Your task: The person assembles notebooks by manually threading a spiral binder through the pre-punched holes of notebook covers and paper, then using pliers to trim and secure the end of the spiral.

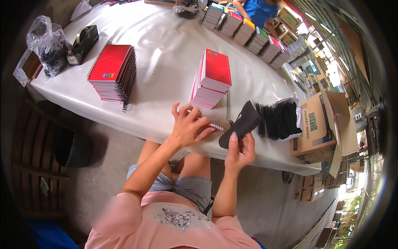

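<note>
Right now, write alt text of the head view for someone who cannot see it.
A person's right fingers hold a flat black piece while the left fingers rest on a mostly hidden notebook on a white table. Beyond stand two stacks of red notebooks.

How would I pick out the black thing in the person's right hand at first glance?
Start with the big white table and find its near edge. There, the person's right hand grips a flat black piece. Its smooth, unbroken surface sets it apart from the dark pile of coils just to its right.
</note>
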`<act>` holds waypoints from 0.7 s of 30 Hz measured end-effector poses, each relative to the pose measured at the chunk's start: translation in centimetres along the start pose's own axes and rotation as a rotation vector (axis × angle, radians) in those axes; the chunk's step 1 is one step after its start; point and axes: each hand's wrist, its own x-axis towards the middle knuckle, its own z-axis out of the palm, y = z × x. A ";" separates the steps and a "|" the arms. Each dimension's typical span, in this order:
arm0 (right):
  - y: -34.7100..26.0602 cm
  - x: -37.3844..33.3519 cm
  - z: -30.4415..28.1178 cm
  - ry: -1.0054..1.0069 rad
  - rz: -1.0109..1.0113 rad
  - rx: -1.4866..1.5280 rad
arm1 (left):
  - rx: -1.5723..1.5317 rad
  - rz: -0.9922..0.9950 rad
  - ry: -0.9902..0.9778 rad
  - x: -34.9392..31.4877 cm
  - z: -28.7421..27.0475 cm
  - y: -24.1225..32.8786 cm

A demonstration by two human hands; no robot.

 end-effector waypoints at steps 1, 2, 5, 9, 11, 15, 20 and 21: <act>0.3 0.0 0.2 -0.027 0.008 -0.066 | -0.036 -0.008 -0.012 0.3 -0.3 0.2; 1.0 -0.3 0.5 -0.055 0.016 -0.132 | -0.036 -0.008 -0.008 0.4 -0.4 0.3; 4.5 -2.3 0.9 -0.113 -0.121 -0.247 | -0.093 -0.032 -0.073 1.1 -0.3 0.7; 3.9 -4.7 0.0 -0.199 -0.060 -0.256 | -0.145 -0.047 -0.098 1.2 -0.6 0.3; 3.5 -5.4 -1.7 -0.243 0.057 -0.216 | -0.151 -0.048 -0.102 1.4 -0.9 0.1; -2.2 -0.5 -3.2 0.003 0.038 0.025 | -0.189 -0.043 -0.103 0.9 -1.1 -0.3; 0.4 5.3 -4.4 -0.179 0.256 0.166 | -0.374 0.074 -0.013 1.4 -1.1 -0.4; 0.8 5.8 -3.9 -0.210 0.299 0.166 | -0.364 0.069 -0.005 1.3 -1.0 -0.5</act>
